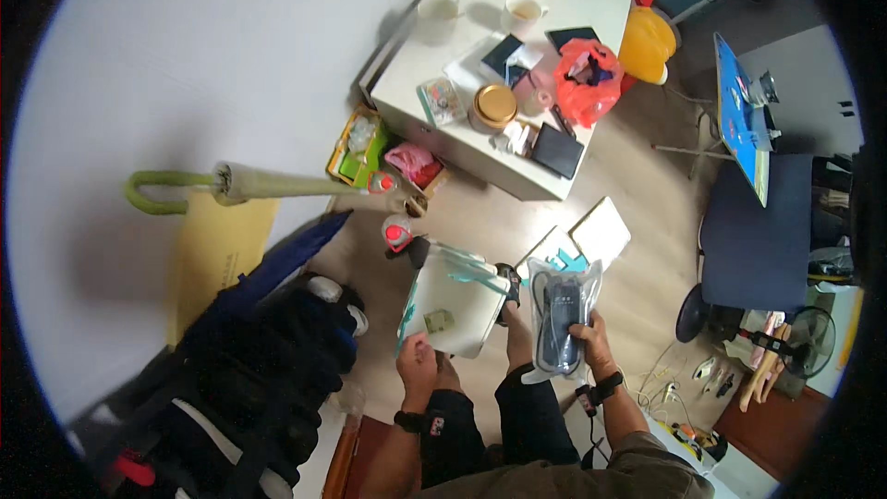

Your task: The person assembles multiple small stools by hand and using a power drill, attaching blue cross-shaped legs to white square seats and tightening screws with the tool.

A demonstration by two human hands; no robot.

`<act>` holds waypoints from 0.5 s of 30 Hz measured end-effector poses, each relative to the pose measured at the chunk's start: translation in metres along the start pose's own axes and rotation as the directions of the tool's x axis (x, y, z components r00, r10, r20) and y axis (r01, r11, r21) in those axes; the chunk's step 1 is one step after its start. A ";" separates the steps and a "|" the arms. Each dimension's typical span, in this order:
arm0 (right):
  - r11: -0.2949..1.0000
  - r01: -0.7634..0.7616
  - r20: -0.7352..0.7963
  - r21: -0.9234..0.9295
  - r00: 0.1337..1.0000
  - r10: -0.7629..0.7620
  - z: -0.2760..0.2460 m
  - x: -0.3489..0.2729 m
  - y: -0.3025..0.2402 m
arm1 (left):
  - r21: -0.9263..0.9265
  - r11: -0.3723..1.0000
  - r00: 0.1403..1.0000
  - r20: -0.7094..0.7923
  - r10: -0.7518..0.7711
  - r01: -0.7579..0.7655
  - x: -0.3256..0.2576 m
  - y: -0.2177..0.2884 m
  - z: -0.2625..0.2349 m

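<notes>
My right hand point(594, 344) grips the side of a clear plastic bag point(591, 279) and holds it over my knee. Inside the bag lies a dark, oblong device point(561, 323) with what looks like a black cable along it; its exact kind I cannot make out. A white box with teal edges point(471, 310) stands on the floor between my feet, with a small pale greenish packet point(439, 321) in it. My left hand point(418, 362) is closed at the near left corner of this box, its fingertips on the edge. White pieces with teal markings point(556, 249) lie just beyond the bag.
Ahead stands a white cabinet point(407, 83) crowded with cups, a gold-lidded jar point(494, 106) and a red plastic bag point(588, 83). Dark shoes point(268, 379) and an umbrella point(286, 187) line the left. A blue-grey seat point(758, 231), fans and loose cables point(661, 374) are at right.
</notes>
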State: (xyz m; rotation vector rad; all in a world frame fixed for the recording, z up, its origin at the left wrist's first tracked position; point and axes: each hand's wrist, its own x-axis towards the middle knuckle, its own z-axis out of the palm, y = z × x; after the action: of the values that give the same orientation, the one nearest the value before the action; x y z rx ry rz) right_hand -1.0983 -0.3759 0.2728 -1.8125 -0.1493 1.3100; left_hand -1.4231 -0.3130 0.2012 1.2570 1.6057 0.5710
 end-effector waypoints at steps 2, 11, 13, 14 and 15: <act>0.994 0.097 0.093 0.052 0.990 -0.102 -0.001 0.023 -0.039 | 0.016 0.998 0.997 -0.050 -0.054 0.055 0.018 0.006 0.003; 0.932 0.363 0.090 -0.014 0.928 -0.361 -0.057 0.166 -0.217 | 0.152 0.913 0.925 -0.074 -0.373 0.380 0.014 -0.064 0.076; 0.899 0.432 0.047 -0.072 0.902 -0.429 -0.080 0.199 -0.260 | -0.083 0.827 0.831 0.011 -0.557 0.556 -0.002 -0.079 0.088; 0.877 0.470 -0.008 -0.102 0.881 -0.473 -0.088 0.216 -0.279 | -0.274 0.669 0.716 0.134 -0.685 0.691 -0.011 -0.081 0.091; 0.866 0.497 0.026 -0.054 0.867 -0.497 -0.096 0.232 -0.296 | 0.157 0.813 0.810 0.099 -0.578 0.561 -0.019 -0.081 0.094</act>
State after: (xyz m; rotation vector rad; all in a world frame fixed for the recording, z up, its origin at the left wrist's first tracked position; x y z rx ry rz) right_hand -0.8084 -0.1220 0.3194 -1.6627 -0.6270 0.9497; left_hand -1.3761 -0.3774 0.1037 0.8027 1.8023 -0.0006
